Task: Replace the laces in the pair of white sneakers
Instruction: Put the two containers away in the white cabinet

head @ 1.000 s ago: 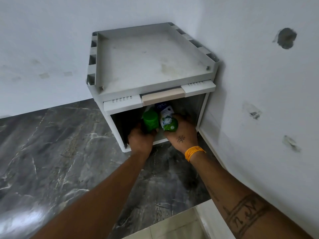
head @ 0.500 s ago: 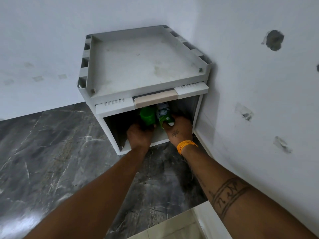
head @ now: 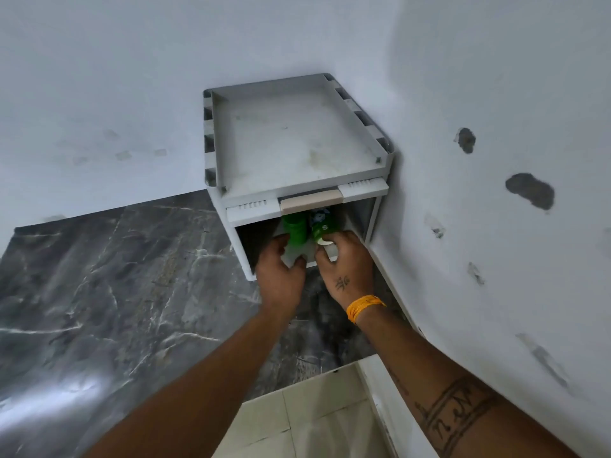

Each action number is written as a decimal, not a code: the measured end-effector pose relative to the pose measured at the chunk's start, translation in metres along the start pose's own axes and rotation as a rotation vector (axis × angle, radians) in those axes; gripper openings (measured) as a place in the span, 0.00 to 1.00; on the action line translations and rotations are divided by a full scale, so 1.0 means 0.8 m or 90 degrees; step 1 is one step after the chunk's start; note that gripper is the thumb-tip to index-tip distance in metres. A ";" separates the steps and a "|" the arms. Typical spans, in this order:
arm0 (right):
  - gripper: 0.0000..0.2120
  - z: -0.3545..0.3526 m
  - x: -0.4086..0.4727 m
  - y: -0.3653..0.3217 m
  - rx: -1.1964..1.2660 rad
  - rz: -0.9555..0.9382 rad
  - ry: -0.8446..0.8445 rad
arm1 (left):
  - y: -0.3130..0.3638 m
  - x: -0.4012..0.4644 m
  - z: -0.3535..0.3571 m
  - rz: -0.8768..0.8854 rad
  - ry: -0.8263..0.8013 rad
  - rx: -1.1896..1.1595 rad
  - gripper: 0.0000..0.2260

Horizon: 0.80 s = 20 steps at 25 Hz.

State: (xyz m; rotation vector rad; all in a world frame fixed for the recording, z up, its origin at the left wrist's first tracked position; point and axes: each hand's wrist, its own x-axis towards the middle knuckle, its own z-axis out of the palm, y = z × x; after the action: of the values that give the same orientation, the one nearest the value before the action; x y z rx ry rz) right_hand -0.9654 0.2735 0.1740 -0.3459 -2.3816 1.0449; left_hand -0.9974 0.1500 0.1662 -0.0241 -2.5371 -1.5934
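No sneakers or laces are in view. A white plastic storage box (head: 297, 150) stands on the floor in the room's corner, its front compartment open. Inside are a green container (head: 294, 229) and, to its right, a green and blue bottle (head: 322, 224) with a white cap. My left hand (head: 281, 276) is at the compartment's mouth just below the green container, thumb raised beside it and fingers loosely bent, holding nothing. My right hand (head: 345, 269) reaches in with its fingers curled round the bottle's cap end.
White walls (head: 496, 226) with chipped patches close in the box behind and on the right. Dark marble floor (head: 115, 276) spreads to the left. A pale tiled step (head: 314, 408) lies below my arms. A beige handle (head: 310, 200) sits on the box front.
Both hands pushed the green container and the bottle deeper into the compartment. My left hand has come off the container. The view has pulled back and up.
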 end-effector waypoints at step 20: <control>0.25 -0.092 0.050 -0.117 -0.308 -0.245 -0.221 | 0.163 0.082 -0.143 0.304 -0.131 0.445 0.10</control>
State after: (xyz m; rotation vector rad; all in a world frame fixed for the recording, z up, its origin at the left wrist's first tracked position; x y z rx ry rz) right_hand -0.9610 0.2724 0.2993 0.1467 -2.8465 0.3679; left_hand -1.0376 0.0999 0.3404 -0.6797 -2.7981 -0.5209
